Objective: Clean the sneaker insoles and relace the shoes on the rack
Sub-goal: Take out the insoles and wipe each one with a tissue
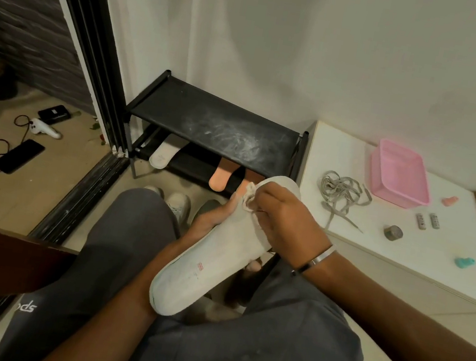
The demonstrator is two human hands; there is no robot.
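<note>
A person in dark grey trousers is sitting in front of a low black shoe rack (215, 120), holding a white insole (211, 257) above the lap. The left hand (208, 216) is gripping the insole from underneath along its left edge, fingers curled round it. The right hand (283, 219) is pinching a small crumpled white cloth (249, 196) against the upper end of the insole, its wrist wearing a silver bangle (323, 254).

On the rack's lower shelf another white insole (163, 153) and an orange insole (221, 176) are lying with their ends sticking out over the front edge; the top shelf is showing pale dusty smears. Pale sneakers (177, 203) are standing on the floor just beyond the knees.

To the right, a low white worktop (406, 259) is carrying a tangle of grey shoelaces (343, 194), a pink plastic basket (400, 174), two small batteries (427, 221), a small grey roll (394, 232), and a pink (450, 200) and a teal (465, 262) clip. On the floor to the left, a black phone (18, 156) is lying plugged into a cable.
</note>
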